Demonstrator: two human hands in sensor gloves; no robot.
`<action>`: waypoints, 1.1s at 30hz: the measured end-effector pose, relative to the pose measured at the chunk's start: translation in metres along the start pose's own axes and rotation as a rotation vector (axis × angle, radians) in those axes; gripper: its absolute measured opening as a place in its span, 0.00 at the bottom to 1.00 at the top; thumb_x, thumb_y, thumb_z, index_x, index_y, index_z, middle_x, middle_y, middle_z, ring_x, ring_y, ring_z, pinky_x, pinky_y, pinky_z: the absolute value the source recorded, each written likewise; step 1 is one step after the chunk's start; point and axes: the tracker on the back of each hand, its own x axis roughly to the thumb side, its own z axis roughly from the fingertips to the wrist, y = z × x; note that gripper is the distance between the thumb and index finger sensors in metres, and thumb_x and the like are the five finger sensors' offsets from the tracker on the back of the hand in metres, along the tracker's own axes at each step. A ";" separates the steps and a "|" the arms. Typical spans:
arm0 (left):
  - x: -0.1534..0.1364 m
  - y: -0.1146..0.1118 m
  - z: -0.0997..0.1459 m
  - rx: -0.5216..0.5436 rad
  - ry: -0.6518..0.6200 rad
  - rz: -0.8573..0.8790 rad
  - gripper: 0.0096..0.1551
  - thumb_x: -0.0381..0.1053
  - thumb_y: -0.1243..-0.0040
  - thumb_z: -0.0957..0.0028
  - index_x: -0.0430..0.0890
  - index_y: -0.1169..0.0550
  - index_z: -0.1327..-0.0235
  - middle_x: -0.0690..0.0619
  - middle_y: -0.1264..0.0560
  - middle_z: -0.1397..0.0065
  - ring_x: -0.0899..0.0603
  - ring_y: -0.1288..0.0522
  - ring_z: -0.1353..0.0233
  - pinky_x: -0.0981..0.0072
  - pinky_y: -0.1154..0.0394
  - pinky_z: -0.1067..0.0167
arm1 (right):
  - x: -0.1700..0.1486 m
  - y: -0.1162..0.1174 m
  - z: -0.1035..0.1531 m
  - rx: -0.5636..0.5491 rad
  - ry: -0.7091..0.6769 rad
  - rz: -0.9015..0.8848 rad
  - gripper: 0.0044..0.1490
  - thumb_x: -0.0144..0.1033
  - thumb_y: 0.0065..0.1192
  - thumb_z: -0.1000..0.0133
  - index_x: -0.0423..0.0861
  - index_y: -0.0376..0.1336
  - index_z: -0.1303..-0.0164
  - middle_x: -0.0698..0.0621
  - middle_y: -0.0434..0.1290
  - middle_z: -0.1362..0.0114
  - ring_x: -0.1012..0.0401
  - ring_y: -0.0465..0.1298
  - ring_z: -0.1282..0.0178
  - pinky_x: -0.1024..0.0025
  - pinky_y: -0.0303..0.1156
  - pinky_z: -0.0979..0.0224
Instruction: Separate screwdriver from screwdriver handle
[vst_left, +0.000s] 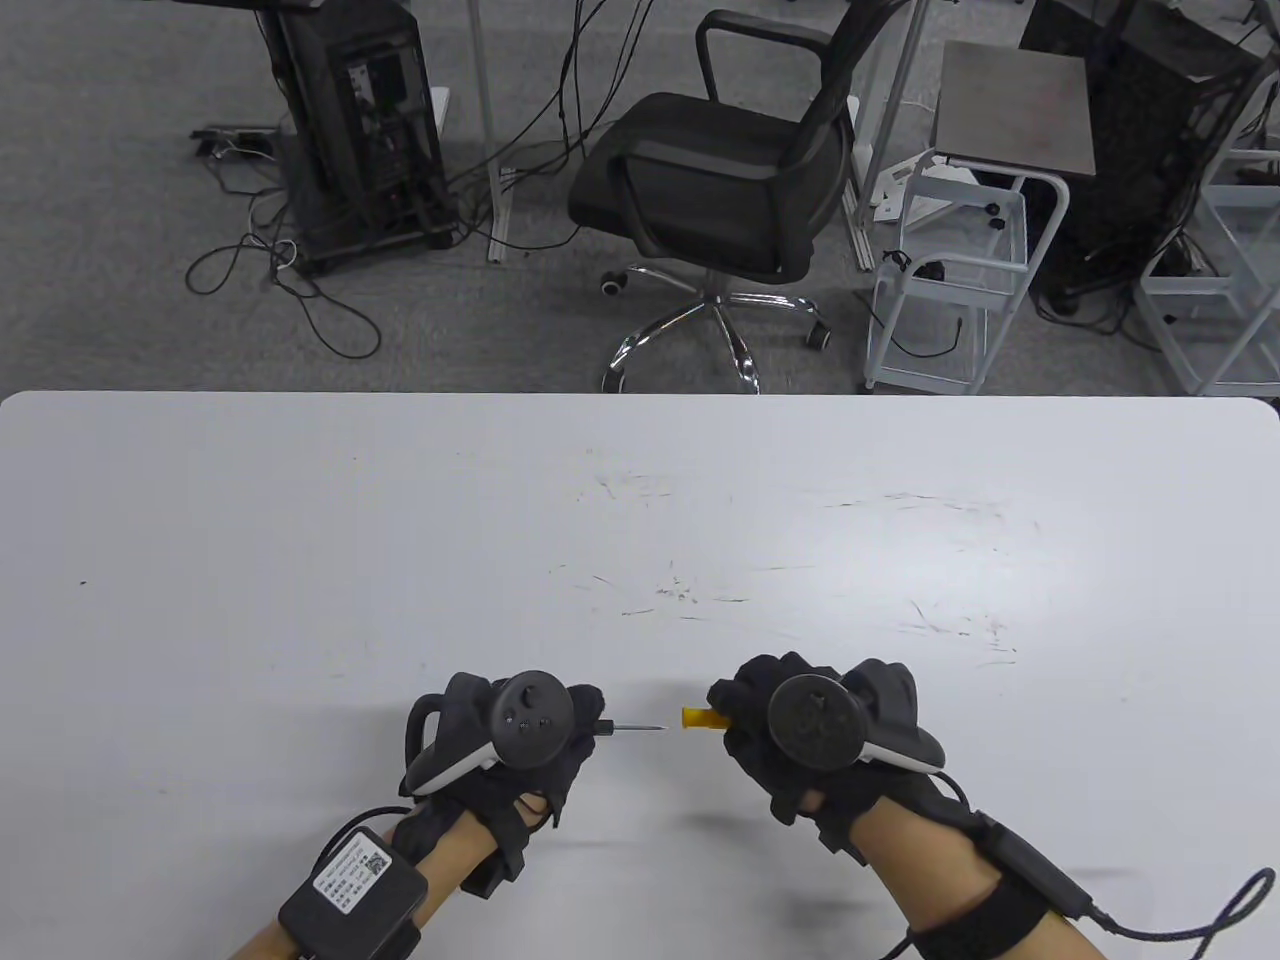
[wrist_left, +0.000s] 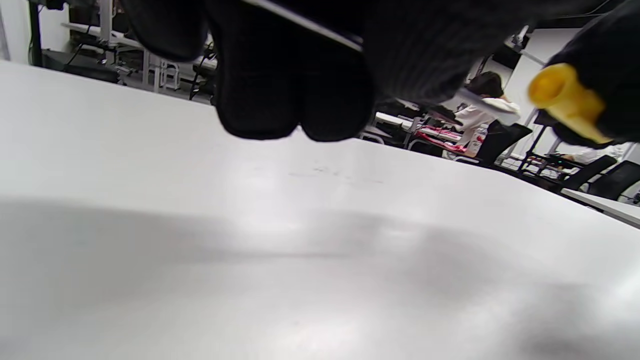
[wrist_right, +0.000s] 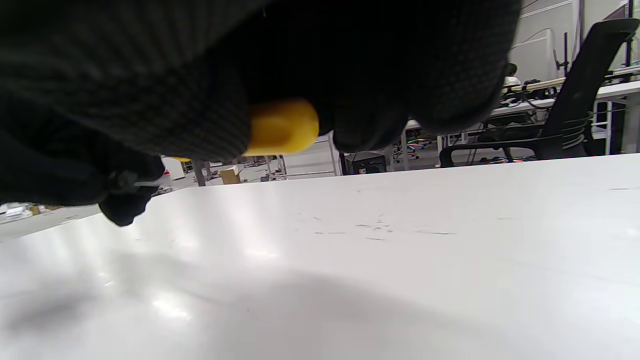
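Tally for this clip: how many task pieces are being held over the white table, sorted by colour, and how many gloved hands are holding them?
Thin silver metal screwdriver shaft, held by the left hand: 1
Yellow plastic screwdriver handle, held by the right hand: 1
Black gloved hands: 2
Total: 2 task pieces, a gap showing between them, and 2 hands.

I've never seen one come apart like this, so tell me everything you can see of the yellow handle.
The yellow handle looks like smooth plastic, with a rounded, cylindrical end. The right hand grips it above the white table, so only that end pokes out, pointing toward the left hand. It lies roughly level. A small gap separates it from the thin metal shaft, so the two are already apart.
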 end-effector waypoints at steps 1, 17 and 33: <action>-0.001 -0.001 -0.001 -0.008 0.006 0.002 0.30 0.52 0.37 0.52 0.53 0.27 0.34 0.56 0.22 0.38 0.39 0.21 0.36 0.37 0.35 0.26 | -0.001 0.000 0.000 -0.002 0.002 -0.004 0.30 0.43 0.75 0.42 0.45 0.68 0.31 0.48 0.69 0.30 0.45 0.76 0.40 0.48 0.75 0.37; -0.006 -0.043 -0.017 -0.145 0.105 -0.223 0.29 0.54 0.33 0.52 0.54 0.25 0.35 0.54 0.35 0.22 0.37 0.32 0.23 0.37 0.42 0.23 | -0.007 -0.003 0.000 -0.007 0.016 -0.036 0.30 0.43 0.75 0.42 0.45 0.68 0.32 0.48 0.69 0.30 0.45 0.76 0.40 0.48 0.75 0.37; -0.007 -0.053 -0.019 -0.184 0.135 -0.330 0.31 0.56 0.29 0.53 0.56 0.25 0.35 0.54 0.32 0.25 0.38 0.29 0.27 0.39 0.39 0.25 | -0.006 -0.002 -0.001 0.009 0.019 -0.033 0.30 0.44 0.75 0.42 0.45 0.69 0.32 0.48 0.69 0.30 0.44 0.76 0.40 0.48 0.75 0.37</action>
